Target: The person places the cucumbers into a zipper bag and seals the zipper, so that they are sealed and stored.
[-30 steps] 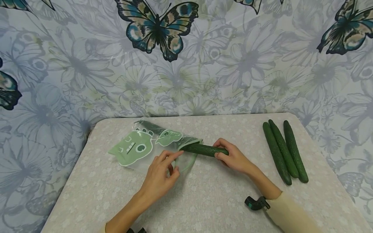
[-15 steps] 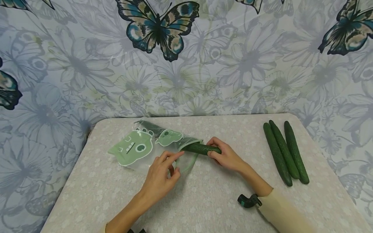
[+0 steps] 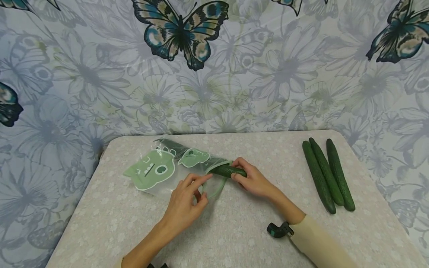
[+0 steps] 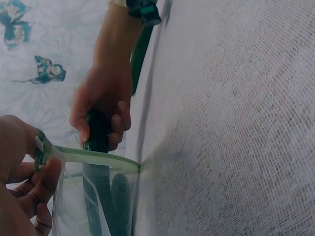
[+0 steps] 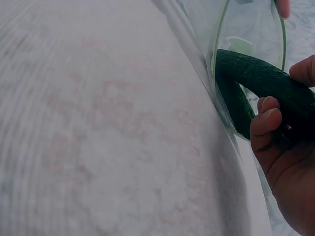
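Observation:
A clear zip bag [image 3: 184, 182] with green printed cartoon faces lies on the table, its green-edged mouth facing right. My left hand [image 3: 186, 203] pinches the near edge of that mouth between thumb and fingers; the left wrist view shows the pinch by the zip. My right hand [image 3: 253, 178] grips the outer end of a cucumber [image 3: 228, 171], whose other end is inside the bag. Another cucumber [image 5: 236, 105] lies in the bag below the held one in the right wrist view. The bag's plastic partly veils both.
Three more cucumbers lie side by side at the table's right: a left one [image 3: 318, 176], a middle one [image 3: 326, 171] and a right one [image 3: 340, 175]. The table [image 3: 268, 149] has a pale patterned cloth and meets a butterfly-print backdrop [image 3: 251, 74].
My right hand has moved left, sliding the cucumber farther into the bag, so less of it sticks out. My left hand has stayed in place on the bag's edge.

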The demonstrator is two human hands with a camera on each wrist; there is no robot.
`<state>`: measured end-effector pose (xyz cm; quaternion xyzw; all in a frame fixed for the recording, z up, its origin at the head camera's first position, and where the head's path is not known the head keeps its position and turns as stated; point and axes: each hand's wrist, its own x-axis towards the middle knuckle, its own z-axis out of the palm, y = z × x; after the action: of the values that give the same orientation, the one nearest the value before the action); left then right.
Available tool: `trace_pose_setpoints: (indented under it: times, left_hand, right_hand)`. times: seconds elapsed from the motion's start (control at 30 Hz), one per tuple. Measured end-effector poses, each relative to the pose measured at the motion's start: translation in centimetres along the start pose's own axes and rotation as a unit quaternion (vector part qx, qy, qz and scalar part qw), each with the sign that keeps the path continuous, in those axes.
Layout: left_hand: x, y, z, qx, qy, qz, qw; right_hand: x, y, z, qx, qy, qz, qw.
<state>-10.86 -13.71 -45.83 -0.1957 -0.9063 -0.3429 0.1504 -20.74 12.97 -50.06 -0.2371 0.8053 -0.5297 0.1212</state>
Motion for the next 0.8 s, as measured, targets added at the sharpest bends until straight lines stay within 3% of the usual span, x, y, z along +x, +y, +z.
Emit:
trace_pose_setpoints:
  times: [0.5,0.8]
  left_hand:
    - [0.1,0.0,0.1,-0.003,-0.006,0.002,1.0000]
    - [0.1,-0.1,0.2,-0.009,-0.002,0.005,0.9999]
  right_hand:
    - [1.0,-0.2,1.3,-0.007,0.002,-0.010,0.9999]
    - [1.0,-0.2,1.6,-0.059,0.025,0.001,0.9979]
